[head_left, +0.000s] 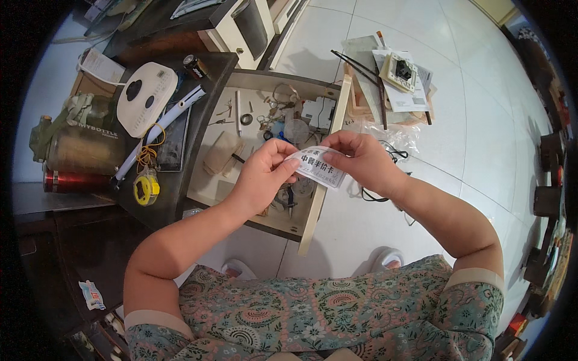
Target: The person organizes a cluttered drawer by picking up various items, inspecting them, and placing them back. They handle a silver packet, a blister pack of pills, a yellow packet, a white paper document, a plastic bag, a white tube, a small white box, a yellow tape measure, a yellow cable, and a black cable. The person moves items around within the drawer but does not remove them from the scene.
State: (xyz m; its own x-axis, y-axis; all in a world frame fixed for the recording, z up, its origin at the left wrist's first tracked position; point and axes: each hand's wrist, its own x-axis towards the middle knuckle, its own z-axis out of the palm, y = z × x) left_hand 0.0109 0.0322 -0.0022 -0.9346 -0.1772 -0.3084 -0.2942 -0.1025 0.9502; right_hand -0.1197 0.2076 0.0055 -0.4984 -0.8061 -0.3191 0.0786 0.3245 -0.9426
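Between my two hands I hold a small white printed card [322, 173], bent slightly at its top. My left hand [268, 171] pinches its left edge between thumb and fingers. The upper right part of the card is gripped by my right hand [361, 156]. Both hands are above the front of a pulled-out drawer [306, 231]. Inside the drawer lie a white pen-like stick [238, 113], a small metal ring [246, 119], a beige cloth pouch [223, 151], a clear round lid [296, 130] and a tangle of small items partly hidden by my hands.
On the dark cabinet top at left are a white device [144, 99], a battery [194, 66], a yellow tape measure [146, 188] and a red flask [78, 180]. Papers [397, 99], dark sticks [382, 99] and a black cable [394, 150] lie on the tiled floor right of the drawer.
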